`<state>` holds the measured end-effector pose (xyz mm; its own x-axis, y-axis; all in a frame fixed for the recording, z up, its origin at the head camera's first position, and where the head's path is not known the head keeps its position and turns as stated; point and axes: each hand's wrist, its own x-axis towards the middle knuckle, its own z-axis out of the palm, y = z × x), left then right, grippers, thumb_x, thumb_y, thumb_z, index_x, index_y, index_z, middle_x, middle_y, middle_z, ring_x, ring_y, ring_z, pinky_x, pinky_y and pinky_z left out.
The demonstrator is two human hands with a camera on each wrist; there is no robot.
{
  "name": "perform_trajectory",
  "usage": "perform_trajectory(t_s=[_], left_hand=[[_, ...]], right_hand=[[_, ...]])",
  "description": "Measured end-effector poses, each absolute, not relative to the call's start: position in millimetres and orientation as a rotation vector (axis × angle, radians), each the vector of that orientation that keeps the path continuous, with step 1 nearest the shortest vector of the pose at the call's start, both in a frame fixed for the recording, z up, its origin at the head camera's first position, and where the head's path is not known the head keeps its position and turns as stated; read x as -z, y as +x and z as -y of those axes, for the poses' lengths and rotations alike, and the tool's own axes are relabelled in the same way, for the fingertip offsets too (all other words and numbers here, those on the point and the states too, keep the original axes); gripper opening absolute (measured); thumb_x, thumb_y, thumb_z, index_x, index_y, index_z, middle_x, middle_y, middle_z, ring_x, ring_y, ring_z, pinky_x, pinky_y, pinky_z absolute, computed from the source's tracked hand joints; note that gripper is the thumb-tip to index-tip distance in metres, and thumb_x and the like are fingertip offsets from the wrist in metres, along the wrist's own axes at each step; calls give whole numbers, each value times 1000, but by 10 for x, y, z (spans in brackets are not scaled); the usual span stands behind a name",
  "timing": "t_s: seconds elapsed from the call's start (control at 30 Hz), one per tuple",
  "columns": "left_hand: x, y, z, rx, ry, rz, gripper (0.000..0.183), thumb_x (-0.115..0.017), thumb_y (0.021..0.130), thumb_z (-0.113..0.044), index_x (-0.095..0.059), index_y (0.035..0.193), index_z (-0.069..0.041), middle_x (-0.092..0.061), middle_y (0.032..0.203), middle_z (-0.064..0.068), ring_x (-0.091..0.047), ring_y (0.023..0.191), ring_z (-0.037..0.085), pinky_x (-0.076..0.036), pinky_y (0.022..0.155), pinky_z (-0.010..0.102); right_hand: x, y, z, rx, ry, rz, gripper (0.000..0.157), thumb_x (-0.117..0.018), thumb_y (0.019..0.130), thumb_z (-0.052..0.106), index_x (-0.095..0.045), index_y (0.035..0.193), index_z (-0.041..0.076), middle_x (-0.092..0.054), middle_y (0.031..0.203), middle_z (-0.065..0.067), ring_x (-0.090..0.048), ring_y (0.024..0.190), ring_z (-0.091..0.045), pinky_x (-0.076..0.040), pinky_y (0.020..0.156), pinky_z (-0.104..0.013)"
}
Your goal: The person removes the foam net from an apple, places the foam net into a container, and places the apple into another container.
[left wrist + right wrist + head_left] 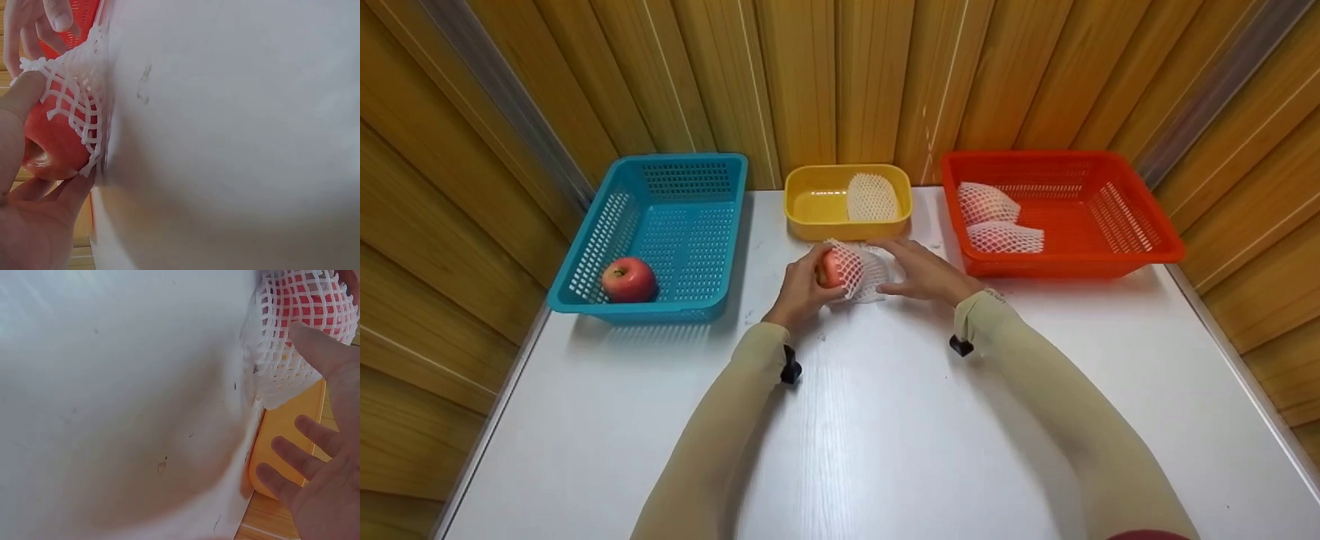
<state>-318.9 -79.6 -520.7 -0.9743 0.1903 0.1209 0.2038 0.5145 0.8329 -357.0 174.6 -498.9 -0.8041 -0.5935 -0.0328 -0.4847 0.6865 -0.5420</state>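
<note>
Near the middle of the table, my left hand (pixel 801 291) grips a red apple (pixel 830 271) from its left side, thumb and fingers curled round it. A white foam net sleeve (pixel 872 276) covers the apple's right part and extends past it as a loose end. The left wrist view shows the apple's stem hollow (pixel 37 153) bare, with the thumb at the net's edge. My right hand (pixel 924 273) is to the right of the sleeve, fingers spread and thumb apart from them. In the right wrist view that thumb overlaps the netting (pixel 275 374).
A blue basket (pixel 737 225) at left holds one bare apple (pixel 628 280). Behind my hands stands a yellow tub (pixel 816 225) containing white foam netting (pixel 872 198). The red basket (pixel 1072 264) at right holds two net-covered fruits (pixel 988 204). Wood-panelled walls (pixel 870 82) border the white table (pixel 847 442).
</note>
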Motion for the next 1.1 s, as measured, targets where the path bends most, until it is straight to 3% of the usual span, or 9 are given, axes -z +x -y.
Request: perform_trajectory(t_s=[0.43,0.67,0.9,1.1], left_hand=[[5219,-3210,762,1507,-368,2721,73,-87,82,-10,-50,145,-12,-59,141,10,-57,125,22,-44,113,39],[5248,-3206,791,1456,-393,2727,73,-88,81,-10,-49,143,-10,-62,135,15,-59,113,24,-52,97,39],[5229,-3184,804,1542,-325,2739,75,-88,80,-7,-48,144,-11,-60,137,13,-58,115,23,-52,99,37],[5198,-3183,815,1554,-291,2729,76,-88,80,-7,-47,144,-10,-59,137,11,-57,117,22,-51,103,36]], right_hand=[[4998,-3603,-1721,794,-854,-2679,82,-80,91,34,-36,159,27,-39,161,-4,-33,149,-27,-27,122,-54],[5038,-3644,-1636,817,-878,-2676,80,-79,92,29,-37,159,21,-44,159,-2,-40,146,-27,-28,122,-50],[5058,-3641,-1550,767,-822,-2735,60,-71,98,36,-51,151,22,-53,151,-2,-46,140,-28,-32,120,-50],[5031,-3661,-1484,746,-972,-2814,29,-69,100,26,-69,127,15,-69,122,-2,-59,114,-26,-45,108,-47]])
